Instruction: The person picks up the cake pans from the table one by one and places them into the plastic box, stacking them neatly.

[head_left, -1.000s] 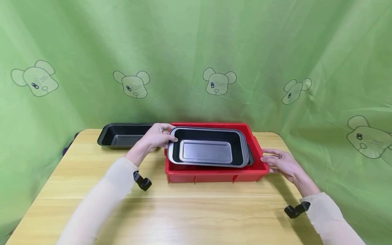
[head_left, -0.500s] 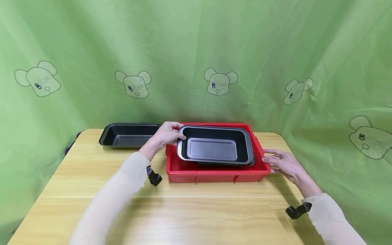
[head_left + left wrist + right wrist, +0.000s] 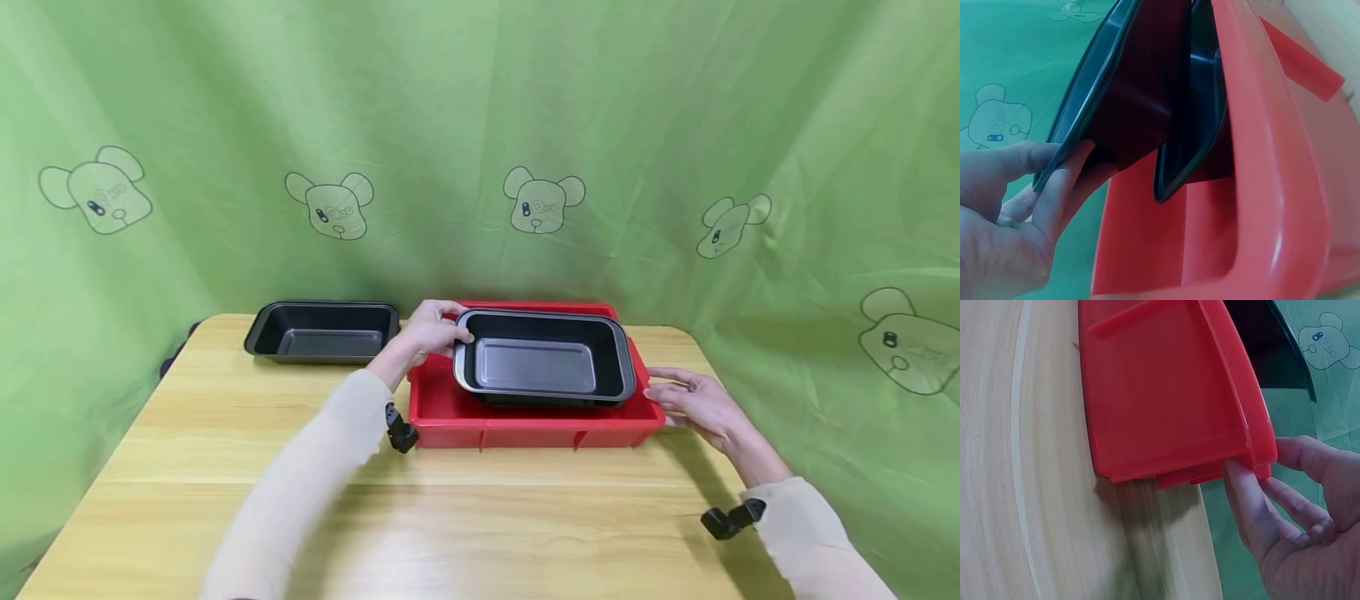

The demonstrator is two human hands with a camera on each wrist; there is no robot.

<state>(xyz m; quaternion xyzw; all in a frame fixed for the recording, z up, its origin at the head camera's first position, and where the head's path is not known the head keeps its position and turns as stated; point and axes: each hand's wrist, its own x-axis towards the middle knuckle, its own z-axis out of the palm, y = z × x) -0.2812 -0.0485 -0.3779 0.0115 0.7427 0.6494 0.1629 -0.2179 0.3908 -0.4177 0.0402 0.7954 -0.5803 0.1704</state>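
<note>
1. Wood-grained table [image 3: 480, 517], beneath the box [image 3: 525, 435].
2. The box: smooth, red, rectangular.
3. Dark pan [image 3: 536, 367], rounded-cornered, over the box, a second pan [image 3: 1204, 100] underneath.
4. Left hand [image 3: 431, 332], at the box's left end, thumb and fingers pinching the dark pan's rim.
5. Right hand [image 3: 697, 406], thumb and fingers pinching the box's right rim.

Head: tabletop [image 3: 525, 525] viewed forward-down from 6 o'clock | left/right wrist: red bin [image 3: 528, 437] shared, seen close from 8/4 o'clock

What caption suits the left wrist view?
Left hand pinches a dark pan over a second pan in the red bin.
</note>
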